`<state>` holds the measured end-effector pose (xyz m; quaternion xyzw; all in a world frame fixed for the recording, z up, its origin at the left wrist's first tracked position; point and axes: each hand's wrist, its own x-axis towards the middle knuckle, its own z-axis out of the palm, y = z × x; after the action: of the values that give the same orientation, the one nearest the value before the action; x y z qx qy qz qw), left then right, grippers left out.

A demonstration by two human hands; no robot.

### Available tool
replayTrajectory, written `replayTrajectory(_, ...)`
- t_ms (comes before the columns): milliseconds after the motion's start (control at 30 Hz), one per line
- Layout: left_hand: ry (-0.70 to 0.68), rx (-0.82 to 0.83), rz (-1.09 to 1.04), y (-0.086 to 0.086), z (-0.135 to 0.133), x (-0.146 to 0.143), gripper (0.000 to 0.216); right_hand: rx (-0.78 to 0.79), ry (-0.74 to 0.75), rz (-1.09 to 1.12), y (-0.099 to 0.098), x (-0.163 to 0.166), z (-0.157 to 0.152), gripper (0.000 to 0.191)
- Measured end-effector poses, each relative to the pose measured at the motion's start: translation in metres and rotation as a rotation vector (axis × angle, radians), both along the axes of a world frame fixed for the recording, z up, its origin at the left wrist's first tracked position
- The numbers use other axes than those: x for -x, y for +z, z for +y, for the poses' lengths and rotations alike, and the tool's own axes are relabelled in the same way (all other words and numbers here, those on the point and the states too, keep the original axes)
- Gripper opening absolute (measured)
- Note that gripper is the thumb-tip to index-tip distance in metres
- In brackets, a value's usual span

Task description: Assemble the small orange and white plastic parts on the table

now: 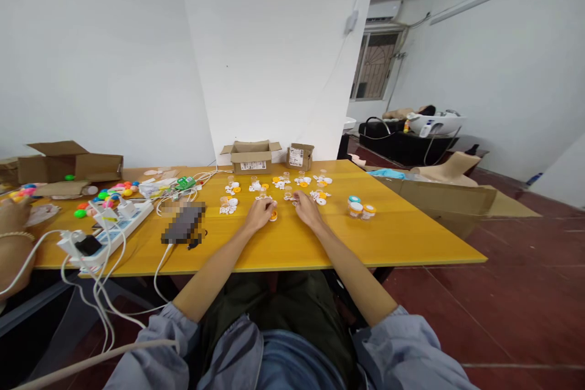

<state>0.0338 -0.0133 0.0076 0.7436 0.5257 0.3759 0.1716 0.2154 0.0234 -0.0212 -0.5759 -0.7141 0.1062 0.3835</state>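
Note:
My left hand is closed, its fingertips pinching what looks like a small white piece. Just below those fingertips, an orange ring-shaped part lies on the table. To the right, my right hand has its fingers curled together at a group of small white pieces; whatever is between them is too small to make out. Around both hands are several sets of clear cups, orange rings and white discs. Finished-looking lidded jars, with teal and orange tops, stand to the right.
Two cardboard boxes stand at the table's back edge. A power strip with trailing white cables, a dark pixelated device and colourful balls occupy the left. Another person's arm reaches in at far left.

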Motion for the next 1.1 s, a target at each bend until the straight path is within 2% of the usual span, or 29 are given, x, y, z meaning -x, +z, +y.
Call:
replayTrajectory(167,-0.004,0.0,0.001,0.001,-0.002,-0.001,0.03,-0.036,-0.014,0.038,0.006,-0.001,-0.005,0.03)
replayTrajectory(333,-0.005,0.01,0.001,0.001,-0.001,0.0,0.032,0.008,-0.071,0.068,0.01,-0.003,-0.006,0.028)
replayTrajectory(500,-0.008,0.001,0.003,0.0,0.0,0.0,0.03,-0.016,0.037,0.153,0.005,0.0,-0.001,0.033)
replayTrajectory(600,-0.013,-0.003,-0.002,0.0,-0.001,0.0,0.03,-0.024,0.05,0.178,0.003,0.001,0.0,0.036)
replayTrajectory(833,-0.009,0.005,0.007,-0.002,0.001,0.001,0.031,-0.046,-0.083,0.101,0.003,-0.007,0.0,0.031)
replayTrajectory(933,-0.002,0.007,0.011,-0.004,0.002,0.002,0.032,-0.005,-0.089,0.071,0.001,-0.007,0.001,0.032)
replayTrajectory(1100,-0.009,-0.002,0.01,-0.004,0.003,0.003,0.033,-0.056,-0.055,0.068,0.001,-0.006,0.001,0.032)
